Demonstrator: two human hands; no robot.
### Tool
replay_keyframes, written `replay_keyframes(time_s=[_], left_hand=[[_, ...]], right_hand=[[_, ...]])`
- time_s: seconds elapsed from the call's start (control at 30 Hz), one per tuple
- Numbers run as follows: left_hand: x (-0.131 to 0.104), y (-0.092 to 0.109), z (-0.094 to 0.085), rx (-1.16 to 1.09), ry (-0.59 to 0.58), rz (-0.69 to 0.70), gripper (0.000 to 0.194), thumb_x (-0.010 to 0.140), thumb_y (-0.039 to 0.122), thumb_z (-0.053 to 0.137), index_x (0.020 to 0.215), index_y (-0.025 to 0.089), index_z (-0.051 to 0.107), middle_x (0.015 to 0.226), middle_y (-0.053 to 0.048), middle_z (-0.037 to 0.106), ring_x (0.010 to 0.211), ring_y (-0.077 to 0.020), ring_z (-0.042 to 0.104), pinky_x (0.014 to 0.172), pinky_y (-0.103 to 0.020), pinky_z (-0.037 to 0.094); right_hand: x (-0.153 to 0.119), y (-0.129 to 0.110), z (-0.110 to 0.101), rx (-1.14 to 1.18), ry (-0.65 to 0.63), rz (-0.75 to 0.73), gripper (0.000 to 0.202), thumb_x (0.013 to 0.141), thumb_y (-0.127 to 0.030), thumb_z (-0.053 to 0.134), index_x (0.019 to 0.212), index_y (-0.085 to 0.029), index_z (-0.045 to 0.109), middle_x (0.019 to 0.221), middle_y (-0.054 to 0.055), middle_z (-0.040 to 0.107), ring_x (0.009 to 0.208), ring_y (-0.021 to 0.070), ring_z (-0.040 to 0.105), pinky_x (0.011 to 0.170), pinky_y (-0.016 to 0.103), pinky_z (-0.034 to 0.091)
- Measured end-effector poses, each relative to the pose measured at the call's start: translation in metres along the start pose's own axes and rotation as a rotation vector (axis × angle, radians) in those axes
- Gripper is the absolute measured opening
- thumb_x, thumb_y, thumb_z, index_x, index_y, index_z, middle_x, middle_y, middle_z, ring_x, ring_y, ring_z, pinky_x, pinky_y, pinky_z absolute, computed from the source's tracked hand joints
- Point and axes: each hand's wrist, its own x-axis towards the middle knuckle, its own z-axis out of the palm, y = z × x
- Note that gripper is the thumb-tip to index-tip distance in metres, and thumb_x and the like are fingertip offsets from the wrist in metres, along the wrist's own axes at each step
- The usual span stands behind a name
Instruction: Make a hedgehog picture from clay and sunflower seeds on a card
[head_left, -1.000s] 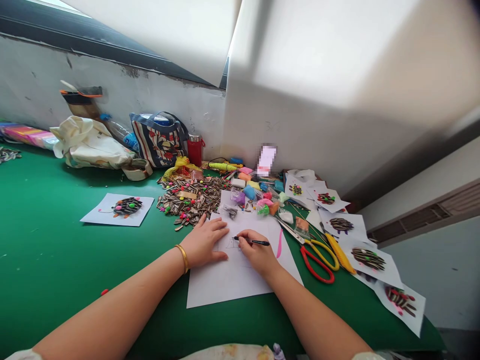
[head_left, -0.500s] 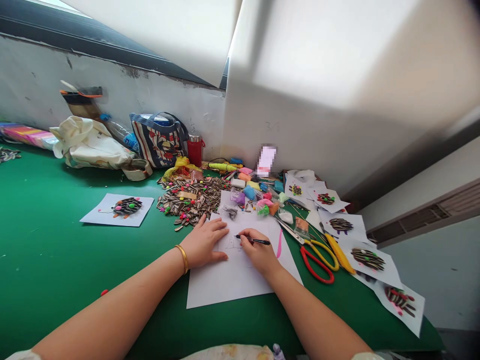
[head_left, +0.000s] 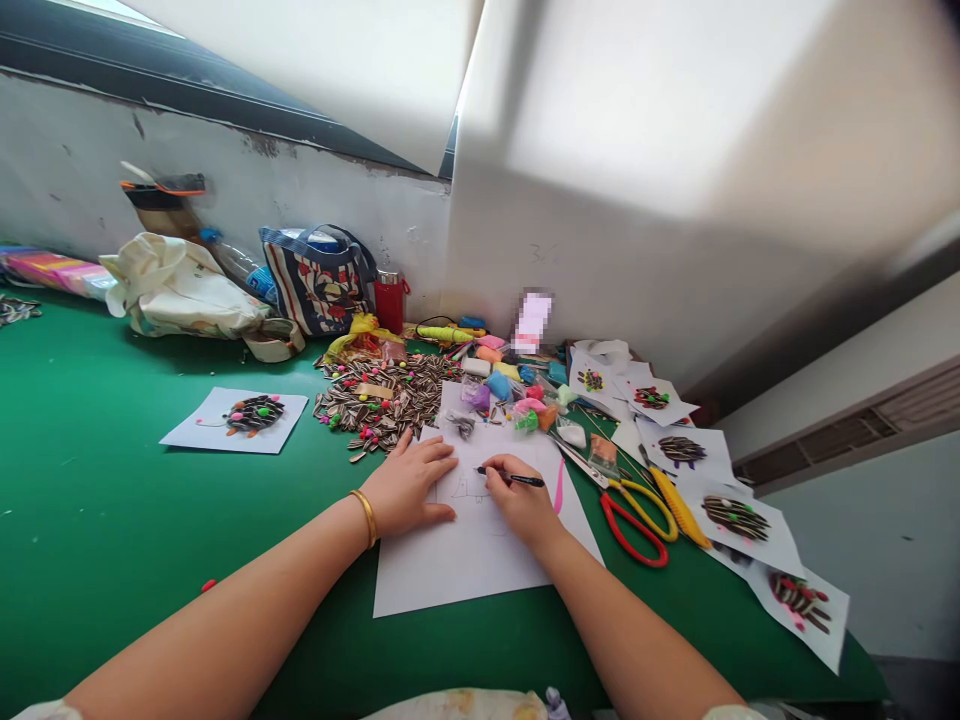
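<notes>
White paper lies on the green table, with a small line drawing between my hands. My left hand rests flat on the paper's left part, fingers spread and holding nothing; a gold bangle circles that wrist. In my right hand a black pen is gripped, its tip at the upper edge of the drawing. Beyond my left hand spreads a pile of striped seeds mixed with small coloured balls. A pink strip shows on the paper right of my right hand.
Scissors with red and yellow handles and a yellow cutter lie right of the paper. Bagged coloured clay sits behind. Seed-decorated cards line the right edge; another card is left. Bags and a red bottle stand along the wall.
My right hand and the pen have shifted slightly to the right, and more of the drawn line shows. My left hand has stayed in place.
</notes>
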Motion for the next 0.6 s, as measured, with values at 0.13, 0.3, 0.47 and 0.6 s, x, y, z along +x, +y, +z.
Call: replay_keyframes(time_s=[0.13,0.3,0.47,0.6], left_hand=[[-0.0002,0.0002,-0.0006,0.0,-0.003,-0.003,0.071,0.072,0.059,0.068,0.133,0.027,0.051,0.14,-0.009,0.05,0.136,-0.0306,0.035,0.116,-0.056,-0.002],[-0.0004,0.0,-0.0008,-0.002,-0.009,-0.006,0.072,0.072,0.059,0.068,0.133,0.026,0.051,0.141,-0.009,0.05,0.137,-0.0306,0.035,0.116,-0.056,-0.002],[-0.0004,-0.0004,-0.0001,0.001,-0.004,-0.004,0.071,0.072,0.06,0.067,0.133,0.027,0.051,0.14,-0.009,0.05,0.137,-0.0307,0.035,0.116,-0.056,-0.001],[-0.0006,-0.0006,-0.0001,0.003,0.0,-0.003,0.071,0.072,0.06,0.068,0.133,0.028,0.051,0.14,-0.009,0.05,0.136,-0.0309,0.035,0.116,-0.056,0.0]], right_hand=[[0.0001,0.0035,-0.0018,0.021,0.02,0.016,0.021,0.086,-0.033,0.049,0.091,-0.021,0.065,0.079,0.002,0.066,0.069,0.0172,0.059,0.063,0.027,0.045],[0.0021,0.0063,-0.0028,0.01,0.042,0.039,0.022,0.086,-0.035,0.048,0.092,-0.021,0.065,0.077,0.002,0.066,0.067,0.0178,0.058,0.061,0.028,0.044],[0.0027,0.0053,-0.0022,-0.014,0.043,0.023,0.022,0.084,-0.033,0.048,0.089,-0.021,0.066,0.078,0.002,0.066,0.068,0.0179,0.058,0.062,0.028,0.044],[0.0017,0.0063,-0.0037,0.001,0.065,0.037,0.02,0.084,-0.033,0.049,0.087,-0.021,0.065,0.077,0.002,0.066,0.067,0.0177,0.057,0.061,0.028,0.044]])
